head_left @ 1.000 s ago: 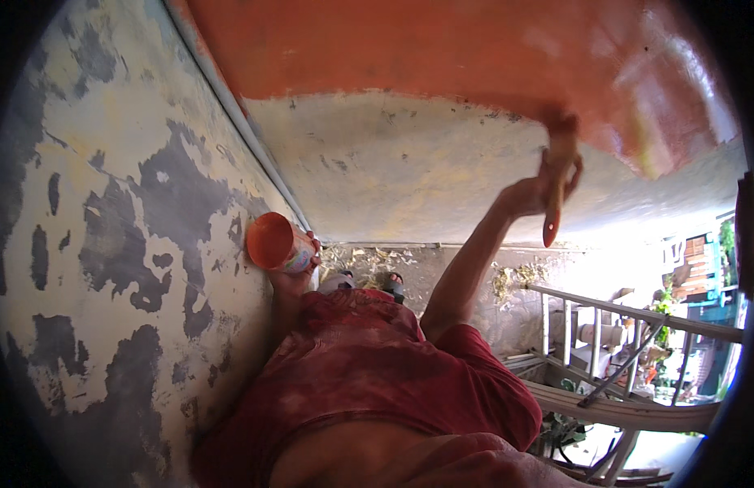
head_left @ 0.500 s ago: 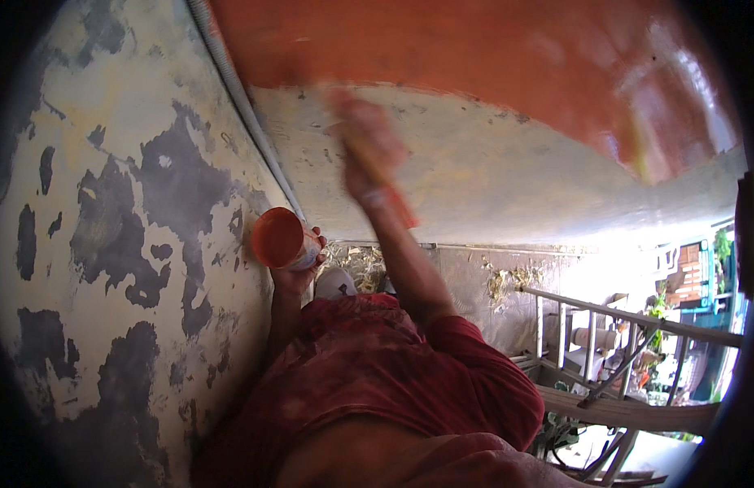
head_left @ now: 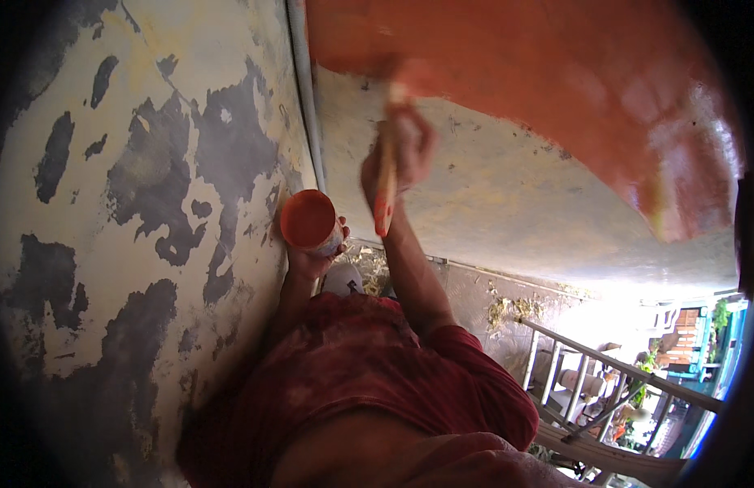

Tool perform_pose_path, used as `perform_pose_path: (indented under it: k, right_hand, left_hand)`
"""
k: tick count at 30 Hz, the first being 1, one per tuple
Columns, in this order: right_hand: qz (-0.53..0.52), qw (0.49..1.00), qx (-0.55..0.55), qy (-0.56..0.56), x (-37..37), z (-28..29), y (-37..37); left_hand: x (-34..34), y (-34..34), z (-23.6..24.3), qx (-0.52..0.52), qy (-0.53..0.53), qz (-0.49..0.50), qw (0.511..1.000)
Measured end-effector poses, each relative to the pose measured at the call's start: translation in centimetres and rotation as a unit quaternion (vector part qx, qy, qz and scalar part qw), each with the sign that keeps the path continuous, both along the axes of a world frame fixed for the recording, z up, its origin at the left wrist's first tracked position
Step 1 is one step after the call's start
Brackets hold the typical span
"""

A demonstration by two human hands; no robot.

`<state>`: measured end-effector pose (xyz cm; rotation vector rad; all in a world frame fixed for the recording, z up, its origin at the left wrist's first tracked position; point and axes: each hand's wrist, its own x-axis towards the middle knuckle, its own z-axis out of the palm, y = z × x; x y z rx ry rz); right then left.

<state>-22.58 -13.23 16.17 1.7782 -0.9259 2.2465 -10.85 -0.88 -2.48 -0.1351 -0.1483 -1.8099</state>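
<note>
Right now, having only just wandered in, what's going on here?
A person in a dark red shirt holds a paintbrush in the right hand. Its blurred tip is at the lower edge of the orange paint; whether it touches is hard to tell. The left hand holds a tub, orange inside, with its mouth in view. Below the orange, the wall is pale. A ladder is off to the right.

Patchy grey-and-cream left wall (head_left: 161, 175), ladder (head_left: 625, 364) near bright light (head_left: 609, 305)
</note>
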Motion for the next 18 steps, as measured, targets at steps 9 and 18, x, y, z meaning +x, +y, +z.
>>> perform_pose_path:
  k: [9,18]
  right_hand:
    - [0.132,0.990,0.050,-0.006,-1.0,5.1,-1.6]
    - [0.211,0.976,-0.011,0.047,-0.9,5.3,-1.3]
  left_hand:
    - [0.1,0.7,-0.7,0.057,0.005,-0.004,0.998]
    - [0.2,0.8,-1.4,0.039,0.002,0.005,0.999]
